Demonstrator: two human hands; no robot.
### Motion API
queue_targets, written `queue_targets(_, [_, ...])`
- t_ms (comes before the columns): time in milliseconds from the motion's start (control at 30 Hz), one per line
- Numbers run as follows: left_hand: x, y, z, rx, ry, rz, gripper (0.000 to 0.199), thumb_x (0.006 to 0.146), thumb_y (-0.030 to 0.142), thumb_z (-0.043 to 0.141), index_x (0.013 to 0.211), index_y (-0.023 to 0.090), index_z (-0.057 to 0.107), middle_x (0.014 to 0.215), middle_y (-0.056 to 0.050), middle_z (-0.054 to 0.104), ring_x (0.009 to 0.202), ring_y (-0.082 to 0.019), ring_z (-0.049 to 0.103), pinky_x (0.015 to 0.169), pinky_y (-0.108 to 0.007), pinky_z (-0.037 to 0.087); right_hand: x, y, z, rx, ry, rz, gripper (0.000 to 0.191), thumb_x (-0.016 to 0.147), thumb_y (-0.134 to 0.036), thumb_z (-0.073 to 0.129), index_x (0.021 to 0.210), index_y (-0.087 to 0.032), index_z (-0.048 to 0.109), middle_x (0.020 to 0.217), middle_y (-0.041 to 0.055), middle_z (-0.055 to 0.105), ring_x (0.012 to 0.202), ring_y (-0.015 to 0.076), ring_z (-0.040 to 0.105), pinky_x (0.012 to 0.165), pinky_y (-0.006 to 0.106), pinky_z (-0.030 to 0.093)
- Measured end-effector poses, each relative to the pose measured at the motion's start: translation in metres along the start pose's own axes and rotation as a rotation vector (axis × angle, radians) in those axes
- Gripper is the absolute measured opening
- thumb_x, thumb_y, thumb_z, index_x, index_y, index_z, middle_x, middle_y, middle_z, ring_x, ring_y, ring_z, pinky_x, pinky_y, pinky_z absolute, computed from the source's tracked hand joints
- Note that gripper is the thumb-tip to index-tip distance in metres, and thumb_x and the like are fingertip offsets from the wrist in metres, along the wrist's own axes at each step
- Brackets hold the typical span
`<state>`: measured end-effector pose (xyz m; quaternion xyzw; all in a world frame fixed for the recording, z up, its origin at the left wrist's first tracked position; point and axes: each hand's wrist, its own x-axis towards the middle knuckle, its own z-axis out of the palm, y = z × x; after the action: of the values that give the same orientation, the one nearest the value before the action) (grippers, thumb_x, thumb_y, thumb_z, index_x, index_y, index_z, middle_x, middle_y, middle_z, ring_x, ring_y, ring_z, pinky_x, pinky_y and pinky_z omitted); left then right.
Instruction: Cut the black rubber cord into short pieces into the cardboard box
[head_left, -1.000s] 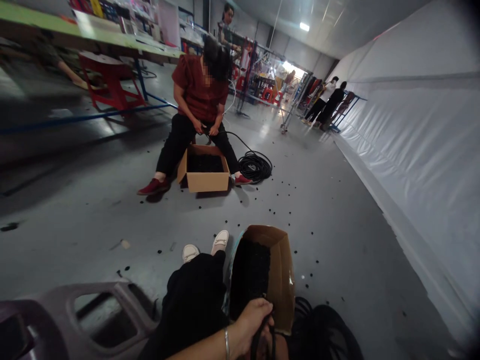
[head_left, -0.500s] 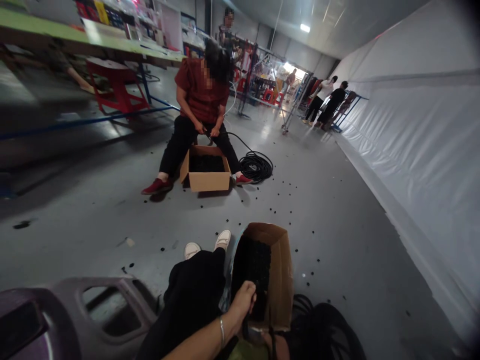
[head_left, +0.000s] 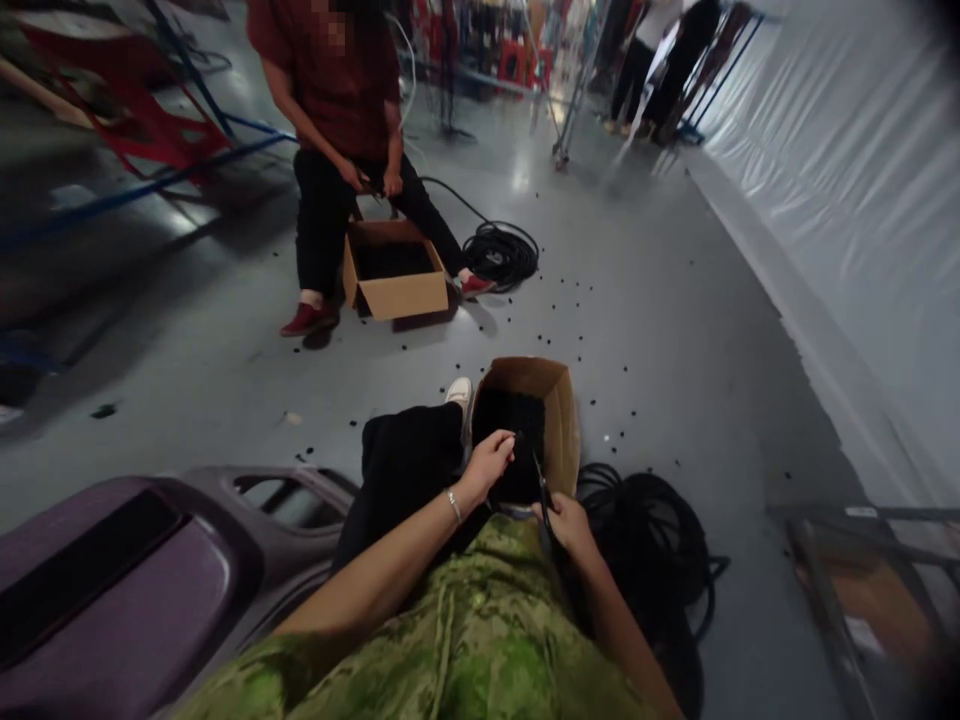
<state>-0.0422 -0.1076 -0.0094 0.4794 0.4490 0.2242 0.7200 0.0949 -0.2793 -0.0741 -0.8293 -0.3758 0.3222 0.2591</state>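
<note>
Over the near cardboard box (head_left: pixel 564 420), my left hand (head_left: pixel 489 464) is closed in a pinch on the end of a black strip (head_left: pixel 517 440). Black scissors (head_left: pixel 541 485) are in my right hand (head_left: pixel 568 520), its fingers wrapped round the handles and the blades pointing up over the box. Many small black pieces (head_left: pixel 517 412) fill the box. Beside it on the right lies a coil of black cord (head_left: pixel 645 520).
A seated person (head_left: pixel 330 90) works over another cardboard box (head_left: pixel 405 297), with a black coil (head_left: pixel 502 255) near one foot. A purple plastic chair (head_left: pixel 217 560) stands at the left, a metal frame (head_left: pixel 825 590) at the right. Black bits dot the floor.
The view has tilted down, so my shirt and both forearms show more. My right hand and the scissors have come into clear view. My left hand has drawn slightly apart from the right.
</note>
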Motion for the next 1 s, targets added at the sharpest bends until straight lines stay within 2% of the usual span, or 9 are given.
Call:
queue_targets(133, [0.005,-0.006,0.007,0.042,0.018,-0.023,0.021,0.080,0.036,0.062,0.088,0.017,0.066,0.061,0.005,0.052,0.049,-0.007,0.038,0.050,-0.021,0.029,-0.006,-0.021,-0.005,0.286,-0.048,0.055,0.044,0.083,-0.062,0.056,0.070,-0.020,0.062,0.057,-0.0006,0.056,0.059,0.0162,0.054,0.055,0.024,0.039])
queue_targets(267, [0.010,-0.014,0.006,0.065,-0.008,-0.069,0.020,0.079,0.036,0.062,0.084,0.017,0.066,0.061,0.004,0.053,0.052,-0.008,0.040,0.053,-0.021,0.031,-0.013,-0.028,-0.002,0.412,-0.138,0.060,0.043,0.084,-0.063,0.057,0.081,-0.020,0.064,0.061,-0.0010,0.058,0.059,0.0160,0.054,0.058,0.026,0.042])
queue_targets(433, [0.011,-0.026,0.002,0.051,-0.045,-0.093,0.023,0.077,0.040,0.065,0.081,0.017,0.066,0.060,0.003,0.053,0.055,-0.009,0.043,0.055,-0.021,0.033,-0.004,-0.027,0.007,0.339,-0.186,0.022,0.041,0.079,-0.059,0.064,0.083,-0.019,0.067,0.077,0.0028,0.067,0.075,0.0197,0.060,0.071,0.029,0.046])
queue_targets(667, [0.012,-0.034,0.000,0.028,-0.034,-0.140,0.028,0.077,0.043,0.066,0.083,0.016,0.065,0.061,0.004,0.052,0.053,-0.008,0.041,0.053,-0.021,0.032,0.010,-0.024,0.005,0.271,-0.264,-0.017,0.034,0.084,-0.052,0.060,0.090,-0.019,0.068,0.080,0.0013,0.067,0.076,0.0182,0.060,0.072,0.028,0.046])
queue_targets(1000, [0.009,-0.033,-0.005,0.009,-0.027,-0.163,0.029,0.078,0.046,0.066,0.079,0.017,0.062,0.060,0.004,0.051,0.051,-0.007,0.037,0.049,-0.020,0.028,0.010,-0.012,0.019,0.148,-0.211,-0.072,0.029,0.083,-0.046,0.064,0.094,-0.019,0.070,0.085,0.0034,0.070,0.079,0.0199,0.062,0.072,0.028,0.047])
